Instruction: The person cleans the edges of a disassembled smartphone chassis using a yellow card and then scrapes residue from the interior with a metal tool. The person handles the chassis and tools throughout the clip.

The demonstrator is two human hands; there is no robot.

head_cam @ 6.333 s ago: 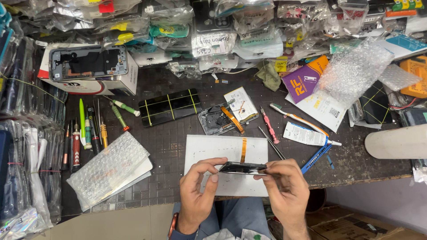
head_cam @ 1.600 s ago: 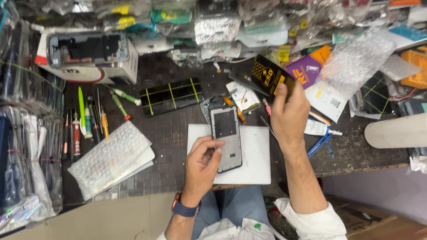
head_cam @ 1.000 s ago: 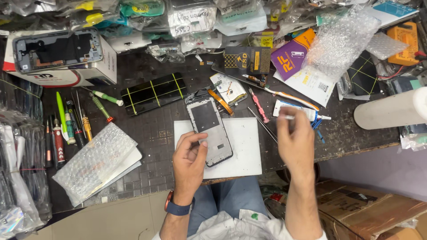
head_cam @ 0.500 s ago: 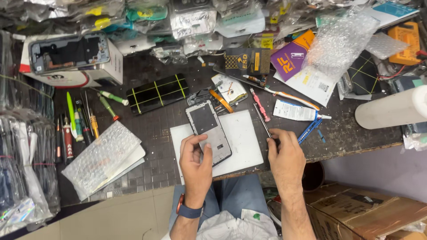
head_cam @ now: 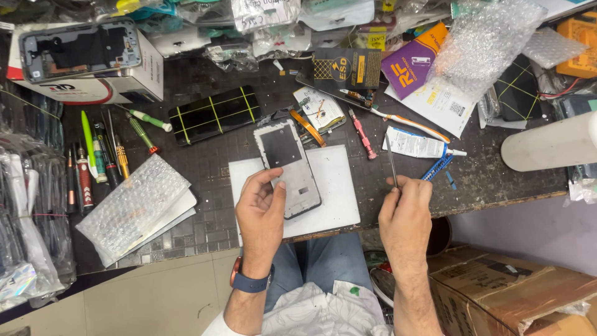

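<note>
My left hand (head_cam: 261, 211) rests on a white mat (head_cam: 336, 186) and holds the lower left edge of an opened phone frame (head_cam: 291, 165) that lies face up, its dark panel toward the far end. My right hand (head_cam: 407, 214) is just off the mat's right edge and pinches the near end of thin metal tweezers (head_cam: 390, 158), whose tips point away from me. A white tube (head_cam: 418, 144) lies just beyond the tweezers.
A black screen with yellow tape strips (head_cam: 214, 114) lies behind the mat. Screwdrivers (head_cam: 102, 155) and a bubble-wrapped pad (head_cam: 134, 205) sit at left. A boxed phone housing (head_cam: 81, 53), packets, bubble wrap (head_cam: 488, 43), a white roll (head_cam: 550, 146) and a cardboard box (head_cam: 516, 289) surround the bench.
My right hand set a dark phone part down at the back of the bench, came back toward me and picked up the tweezers. My left hand stayed on the phone frame.
</note>
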